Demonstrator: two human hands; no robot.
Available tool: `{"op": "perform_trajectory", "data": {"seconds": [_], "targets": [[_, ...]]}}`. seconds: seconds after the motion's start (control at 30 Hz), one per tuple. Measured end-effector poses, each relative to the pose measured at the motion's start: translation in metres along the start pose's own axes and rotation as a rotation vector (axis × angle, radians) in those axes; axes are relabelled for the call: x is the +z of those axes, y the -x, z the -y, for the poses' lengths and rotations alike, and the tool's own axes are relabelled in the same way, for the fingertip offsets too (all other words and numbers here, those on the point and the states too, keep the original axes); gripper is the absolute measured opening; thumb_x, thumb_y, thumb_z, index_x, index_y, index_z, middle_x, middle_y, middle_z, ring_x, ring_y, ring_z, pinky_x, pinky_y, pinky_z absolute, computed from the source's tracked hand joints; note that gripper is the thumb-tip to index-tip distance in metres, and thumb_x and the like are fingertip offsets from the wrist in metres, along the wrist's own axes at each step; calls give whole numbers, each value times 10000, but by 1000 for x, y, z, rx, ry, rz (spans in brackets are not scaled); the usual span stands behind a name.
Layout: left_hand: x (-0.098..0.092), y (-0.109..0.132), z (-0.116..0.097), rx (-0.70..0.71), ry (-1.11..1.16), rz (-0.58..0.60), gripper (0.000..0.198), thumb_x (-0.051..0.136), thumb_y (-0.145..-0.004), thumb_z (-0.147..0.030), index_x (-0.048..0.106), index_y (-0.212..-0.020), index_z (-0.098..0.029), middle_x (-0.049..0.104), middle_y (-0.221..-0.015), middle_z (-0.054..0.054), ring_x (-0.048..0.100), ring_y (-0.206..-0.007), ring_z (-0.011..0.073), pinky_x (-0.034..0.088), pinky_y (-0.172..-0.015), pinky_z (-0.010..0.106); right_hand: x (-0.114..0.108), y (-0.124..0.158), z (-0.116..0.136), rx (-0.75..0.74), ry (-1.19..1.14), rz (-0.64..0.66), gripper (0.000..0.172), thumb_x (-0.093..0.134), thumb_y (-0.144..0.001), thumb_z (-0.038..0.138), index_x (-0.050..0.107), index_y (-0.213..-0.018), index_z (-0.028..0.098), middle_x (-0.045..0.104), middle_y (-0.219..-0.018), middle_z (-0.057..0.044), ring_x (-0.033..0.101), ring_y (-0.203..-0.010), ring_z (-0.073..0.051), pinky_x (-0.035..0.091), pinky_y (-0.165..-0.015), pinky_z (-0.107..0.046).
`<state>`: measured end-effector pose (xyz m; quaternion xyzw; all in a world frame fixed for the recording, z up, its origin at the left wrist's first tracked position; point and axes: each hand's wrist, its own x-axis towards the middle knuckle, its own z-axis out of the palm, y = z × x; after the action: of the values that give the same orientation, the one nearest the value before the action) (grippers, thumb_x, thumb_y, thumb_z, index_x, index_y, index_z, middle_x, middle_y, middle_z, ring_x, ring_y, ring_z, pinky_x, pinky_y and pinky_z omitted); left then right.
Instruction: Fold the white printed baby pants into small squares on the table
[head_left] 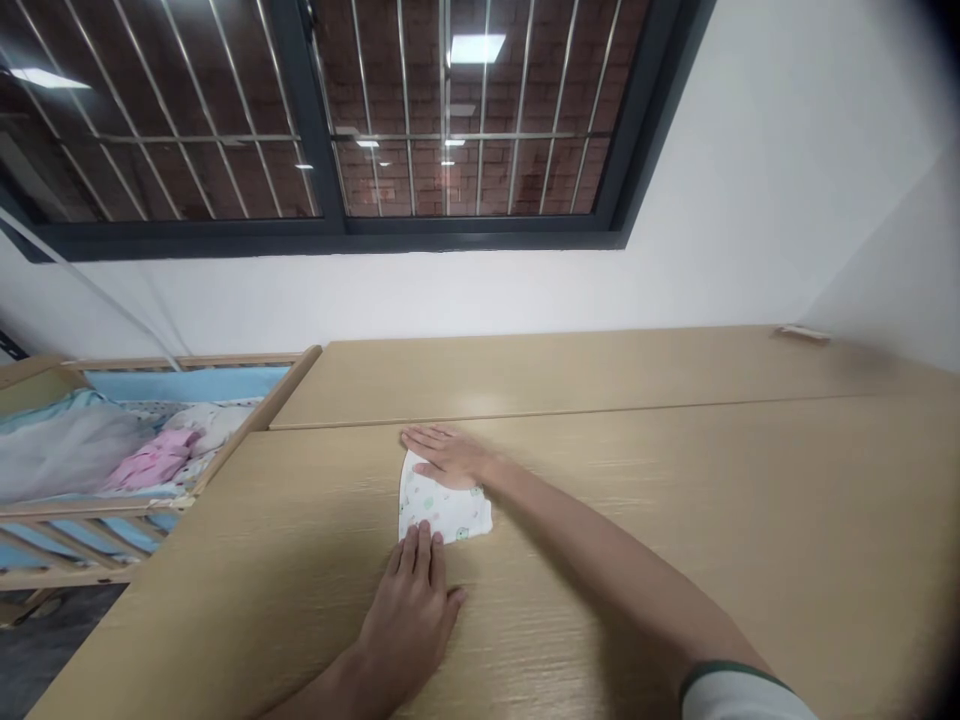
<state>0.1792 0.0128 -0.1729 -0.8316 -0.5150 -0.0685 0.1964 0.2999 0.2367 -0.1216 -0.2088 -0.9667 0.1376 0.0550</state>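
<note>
A small white cloth (442, 510) with a scattered green print lies flat and folded on the wooden tabletop (637, 520). Across its far edge rests my right hand (448, 457), palm down with the fingers stretched out to the left. My left hand (414, 605) lies flat at the near edge, its fingertips touching the cloth and its thumb spread to the right. Neither hand grips the fabric. Part of the cloth's far side is hidden under my right hand.
Left of the table stands a wooden crib (247, 440) with blue lining, holding a pink cloth (156, 458) and pale bedding. A barred window (480, 240) is in the white wall behind. A small flat object (802, 333) lies at the far right.
</note>
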Motion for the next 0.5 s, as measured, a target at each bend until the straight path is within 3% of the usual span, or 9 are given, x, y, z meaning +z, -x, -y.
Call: {"op": "perform_trajectory", "data": {"seconds": [0.17,0.3,0.4,0.5], "targets": [[-2,-7,7,9,59,40,546,454,-996,-380,552,-1306,58,537,-1365,346,505,-1314,446,492,-999,562,-2,0,-4,46,66,-67,690,235,-1046,549,200,-1604,144,181,-1665,-91,110,-1546,-233,73,-1257,-432],[-12,-18,39,162,131,95,272,445,-998,-180,663,-1141,-102,666,-1254,191,624,-1186,320,537,-950,456,-10,22,14,46,112,-237,591,292,-1054,461,309,-1562,160,284,-1631,-131,211,-1511,-278,187,-1213,-485],[-17,-21,64,205,132,73,210,467,-978,-126,668,-1038,-141,700,-1130,138,670,-1023,283,556,-882,438,-20,52,34,109,74,-291,436,353,-1043,414,575,-1327,168,583,-1348,-162,509,-1252,-300,380,-1059,-484],[-14,-20,77,249,153,3,224,455,-944,-53,644,-1030,-138,690,-1091,136,661,-997,275,540,-872,423,-27,87,53,114,-26,-173,394,468,-997,504,663,-1097,177,665,-1054,-119,602,-974,-259,466,-899,-416]]}}
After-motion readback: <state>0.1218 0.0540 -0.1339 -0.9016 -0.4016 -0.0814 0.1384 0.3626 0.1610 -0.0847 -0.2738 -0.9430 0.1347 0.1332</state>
